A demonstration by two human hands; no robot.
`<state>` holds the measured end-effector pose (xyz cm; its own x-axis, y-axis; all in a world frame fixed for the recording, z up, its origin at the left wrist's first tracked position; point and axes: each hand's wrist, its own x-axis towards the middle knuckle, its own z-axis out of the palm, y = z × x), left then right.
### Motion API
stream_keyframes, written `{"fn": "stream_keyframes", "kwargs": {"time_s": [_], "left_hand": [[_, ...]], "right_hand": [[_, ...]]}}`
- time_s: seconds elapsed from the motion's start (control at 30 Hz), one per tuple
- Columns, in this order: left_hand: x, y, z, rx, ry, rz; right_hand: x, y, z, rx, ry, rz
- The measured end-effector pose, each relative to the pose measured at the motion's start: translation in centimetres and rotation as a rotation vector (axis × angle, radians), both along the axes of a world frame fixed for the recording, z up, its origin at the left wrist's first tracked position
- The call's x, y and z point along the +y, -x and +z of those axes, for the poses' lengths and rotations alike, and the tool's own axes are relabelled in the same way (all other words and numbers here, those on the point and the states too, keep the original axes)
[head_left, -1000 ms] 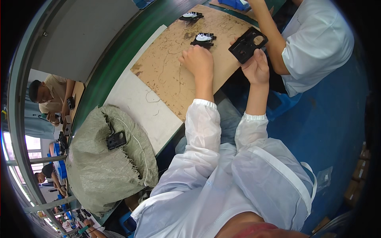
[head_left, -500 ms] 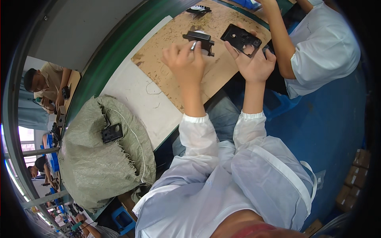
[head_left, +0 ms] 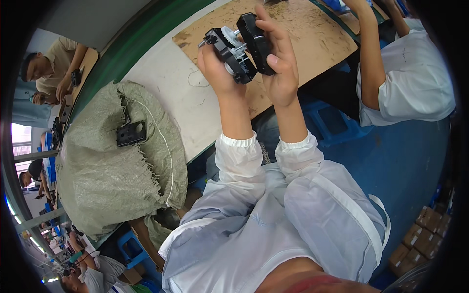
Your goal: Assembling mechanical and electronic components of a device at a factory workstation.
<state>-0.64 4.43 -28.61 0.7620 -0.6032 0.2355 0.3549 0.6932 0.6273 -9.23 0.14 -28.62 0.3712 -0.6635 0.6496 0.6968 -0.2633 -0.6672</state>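
Nearest me was the white smock (head_left: 254, 222), its gathered cuffs ending above both wrists. Beyond it, the bare hands were raised over the edge of a brown board (head_left: 317, 41), each occupied. The left hand (head_left: 221, 73) was wrapped round a black gear unit (head_left: 226, 54), most of its fingers hidden behind; the right hand (head_left: 283, 78) gripped a black cover (head_left: 255, 46), thumb on the near edge. The two parts stood tilted, face to face, a white gear (head_left: 228, 36) and pale shafts showing between them; whether they touched, I couldn't tell.

Both looked to me like moulded plastic: light, stiff, and probably a bit slippery on the smooth outer faces. The gear and thin shafts seemed the fragile bits, so I'd have held the unit by its outer walls and the cover by its rim, fingertips clear of the inside.

Off to the left, a woven sack (head_left: 107, 171) bore another black part (head_left: 132, 134). Past the right hand sat a co-worker (head_left: 410, 78) in white.
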Motion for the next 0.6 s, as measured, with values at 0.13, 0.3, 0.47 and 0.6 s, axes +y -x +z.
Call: {"fn": "stream_keyframes", "kwargs": {"time_s": [0.13,0.3,0.47,0.6], "left_hand": [[0.5,-0.3,0.8,0.086,0.001,0.087],[1.1,-0.9,0.6,0.116,0.005,0.093],[1.5,-1.3,0.6,0.094,-0.035,0.133],[1.6,-1.4,0.7,0.097,-0.050,0.156]], "right_hand": [[0.5,-0.7,0.1,0.032,0.006,0.056],[1.0,-1.3,-0.2,0.059,-0.023,0.081],[1.5,-2.1,-0.1,0.077,-0.034,0.063],[1.4,-2.5,-0.6,0.006,0.010,0.053]]}}
